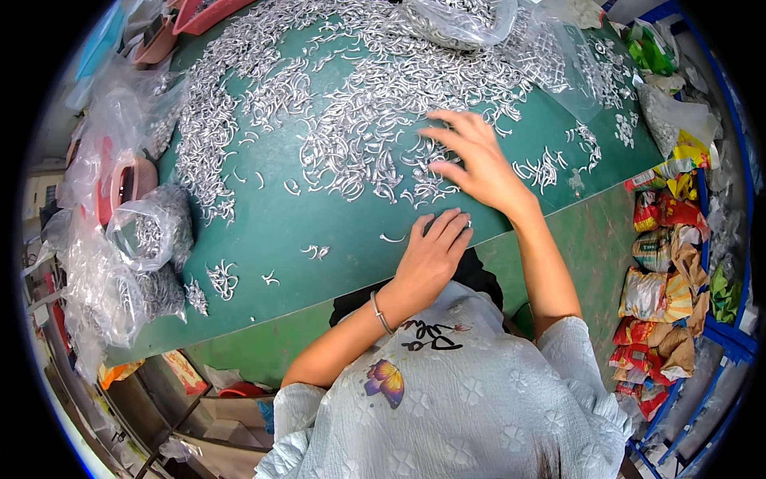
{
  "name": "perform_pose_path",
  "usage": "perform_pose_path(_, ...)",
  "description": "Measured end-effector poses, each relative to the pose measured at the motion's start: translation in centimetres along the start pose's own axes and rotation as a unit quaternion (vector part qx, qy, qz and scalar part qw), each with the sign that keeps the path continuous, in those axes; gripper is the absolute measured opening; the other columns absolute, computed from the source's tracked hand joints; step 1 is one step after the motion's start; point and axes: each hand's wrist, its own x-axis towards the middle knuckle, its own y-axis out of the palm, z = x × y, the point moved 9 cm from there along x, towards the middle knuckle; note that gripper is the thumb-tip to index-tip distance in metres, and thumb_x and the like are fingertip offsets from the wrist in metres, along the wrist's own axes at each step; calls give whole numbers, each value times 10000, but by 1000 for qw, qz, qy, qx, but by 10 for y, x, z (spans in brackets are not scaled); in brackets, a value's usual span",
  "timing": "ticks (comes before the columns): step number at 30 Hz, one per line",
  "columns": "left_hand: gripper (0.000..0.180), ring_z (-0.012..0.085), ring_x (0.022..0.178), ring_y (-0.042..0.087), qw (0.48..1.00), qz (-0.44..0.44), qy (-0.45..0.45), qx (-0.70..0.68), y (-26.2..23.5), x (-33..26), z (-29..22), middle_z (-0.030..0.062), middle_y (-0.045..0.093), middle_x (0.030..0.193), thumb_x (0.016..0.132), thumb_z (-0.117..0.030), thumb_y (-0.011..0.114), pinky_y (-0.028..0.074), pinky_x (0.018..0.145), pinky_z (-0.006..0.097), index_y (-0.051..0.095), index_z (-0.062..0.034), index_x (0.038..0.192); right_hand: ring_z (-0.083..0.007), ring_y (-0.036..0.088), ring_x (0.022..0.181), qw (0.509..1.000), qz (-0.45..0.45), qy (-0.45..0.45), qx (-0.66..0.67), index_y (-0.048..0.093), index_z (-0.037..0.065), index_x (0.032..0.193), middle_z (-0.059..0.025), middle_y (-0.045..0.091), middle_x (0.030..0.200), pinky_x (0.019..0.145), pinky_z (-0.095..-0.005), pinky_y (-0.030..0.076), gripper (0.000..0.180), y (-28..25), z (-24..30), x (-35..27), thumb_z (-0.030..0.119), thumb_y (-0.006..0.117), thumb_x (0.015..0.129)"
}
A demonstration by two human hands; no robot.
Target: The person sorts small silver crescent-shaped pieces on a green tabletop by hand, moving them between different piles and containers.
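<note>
Silver bits [351, 156] heaped on the counter [255, 239] look light, stiff, probably slick; I'd pinch mid-curve. My right hand [481, 165] is splayed; can't tell if my left hand [431, 257] is gripping any.

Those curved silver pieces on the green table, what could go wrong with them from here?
A stray silver piece lies beside the left hand, near the table's front edge; a brush of that hand might knock it off.

The right hand is spread at the edge of the big silver heap; a careless sweep could scatter pieces.

The small cluster sits apart near the front left; if pushed, it might mix with other loose pieces.
</note>
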Motion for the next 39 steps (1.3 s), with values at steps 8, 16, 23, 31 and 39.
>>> perform_pose_path(8,338,324,1141,509,998,-31,-8,-60,-1,-7,5,135,552,1154,733,14,595,409,944,431,603,-4,1070,-276,609,865,987,53,121,88,646,5,966,-114,638,931,766,-373,479,174,12,-47,-11,22,699,801)
perform_pose_path(16,331,315,1110,518,997,-39,-23,-61,1,-10,10,125,555,1135,746,10,613,423,893,418,594,-15,1076,-308,505,1125,990,120,70,24,644,70,1100,-91,578,1184,1002,-405,368,357,-1,-5,-18,92,750,760)
perform_pose_path(23,370,322,1122,514,998,-39,-35,-33,-4,-10,7,131,552,1162,756,12,611,420,920,424,594,-7,1126,-281,577,1004,992,110,55,5,658,25,997,-98,628,1015,887,-384,431,210,16,-18,-29,47,707,794)
perform_pose_path(31,388,336,1105,524,997,-16,-45,-56,-6,-14,7,154,545,1170,770,34,582,440,918,418,583,20,1157,-326,588,938,990,-3,131,40,657,4,964,-126,635,964,838,-391,469,153,-27,-26,-32,10,680,813)
perform_pose_path(39,387,352,1035,552,976,-146,-133,-91,-29,-22,18,173,561,1128,800,42,662,459,903,431,573,13,1176,-333,556,963,981,151,90,87,607,23,1066,-124,570,1053,820,-411,463,335,-8,27,-61,107,735,767)
